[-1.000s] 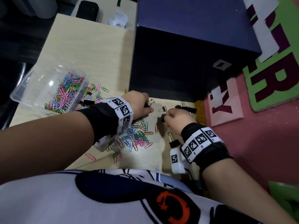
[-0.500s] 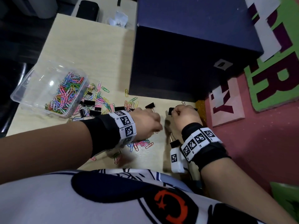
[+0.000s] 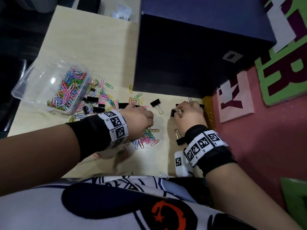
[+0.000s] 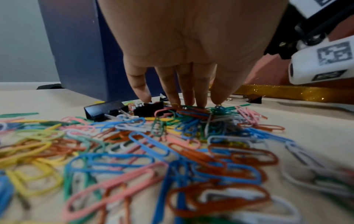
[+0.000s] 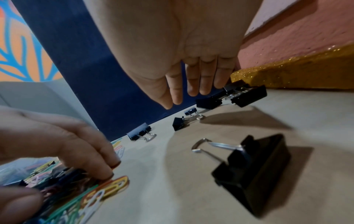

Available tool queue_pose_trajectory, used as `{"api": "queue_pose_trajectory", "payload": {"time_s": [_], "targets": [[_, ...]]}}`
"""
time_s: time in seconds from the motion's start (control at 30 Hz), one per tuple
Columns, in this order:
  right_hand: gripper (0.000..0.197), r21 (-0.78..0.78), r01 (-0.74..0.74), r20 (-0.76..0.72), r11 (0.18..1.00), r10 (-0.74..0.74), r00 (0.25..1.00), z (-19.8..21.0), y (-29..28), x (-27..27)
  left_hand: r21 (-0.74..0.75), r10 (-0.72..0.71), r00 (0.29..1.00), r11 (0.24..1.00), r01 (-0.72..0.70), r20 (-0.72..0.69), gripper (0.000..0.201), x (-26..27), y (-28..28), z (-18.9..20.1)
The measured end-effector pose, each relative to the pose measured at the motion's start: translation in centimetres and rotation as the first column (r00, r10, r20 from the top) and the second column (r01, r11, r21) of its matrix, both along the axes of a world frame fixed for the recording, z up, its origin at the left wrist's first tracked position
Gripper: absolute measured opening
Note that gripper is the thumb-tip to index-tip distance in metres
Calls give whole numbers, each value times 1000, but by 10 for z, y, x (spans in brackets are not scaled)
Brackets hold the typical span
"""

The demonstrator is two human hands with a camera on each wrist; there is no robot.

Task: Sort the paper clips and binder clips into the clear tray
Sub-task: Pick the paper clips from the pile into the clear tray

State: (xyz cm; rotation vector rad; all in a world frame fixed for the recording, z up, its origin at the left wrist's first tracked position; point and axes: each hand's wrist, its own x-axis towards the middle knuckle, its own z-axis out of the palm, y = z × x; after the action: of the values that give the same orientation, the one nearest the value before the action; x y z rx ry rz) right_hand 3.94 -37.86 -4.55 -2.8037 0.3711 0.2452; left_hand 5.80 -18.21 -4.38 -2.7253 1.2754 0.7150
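On the desk (image 3: 86, 47), left hand (image 3: 137, 118) presses flat-fingered on paper clips (image 4: 191, 121), right hand (image 3: 191, 113), unclenched, touches binder clips (image 5: 249, 95)

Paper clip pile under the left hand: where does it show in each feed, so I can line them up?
Head: the paper clip pile lies mid-frame, partly under the left hand.
Left wrist: the pile fills the foreground, fingertips on its far edge.
Right wrist: the pile sits at lower left, under the left hand's fingers.
Shared landmark: the dark blue box stands behind it in all three.
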Motion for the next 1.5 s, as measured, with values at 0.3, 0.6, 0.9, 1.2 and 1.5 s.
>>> {"api": "queue_pose_trajectory", "payload": {"time_s": [0.3, 0.6, 0.9, 1.2, 1.5], "targets": [[19, 16, -74, -131, 997, 75, 988, 14, 3, -25, 49, 49, 999, 998, -50, 6, 40, -12, 4, 4], [41, -73, -534, -861, 842, 217, 460, 20, 49, -74, 78, 93, 995, 992, -94, 21, 37, -25, 16, 9], [22, -113, -433, -704, 894, 236, 670, 12, 62, -70, -22, 144, 989, 989, -144, 42, 43, -38, 36, 8], [25, 34, -201, -388, 979, 199, 900, 6, 75, -46, 29, 157, 987, 987, -158, 21, 97, -45, 68, 6], [61, 84, -196, -375, 977, 214, 902, 4, 86, -41, 60, 218, 974, 973, -221, 55, 103, -51, 72, -13]]}}
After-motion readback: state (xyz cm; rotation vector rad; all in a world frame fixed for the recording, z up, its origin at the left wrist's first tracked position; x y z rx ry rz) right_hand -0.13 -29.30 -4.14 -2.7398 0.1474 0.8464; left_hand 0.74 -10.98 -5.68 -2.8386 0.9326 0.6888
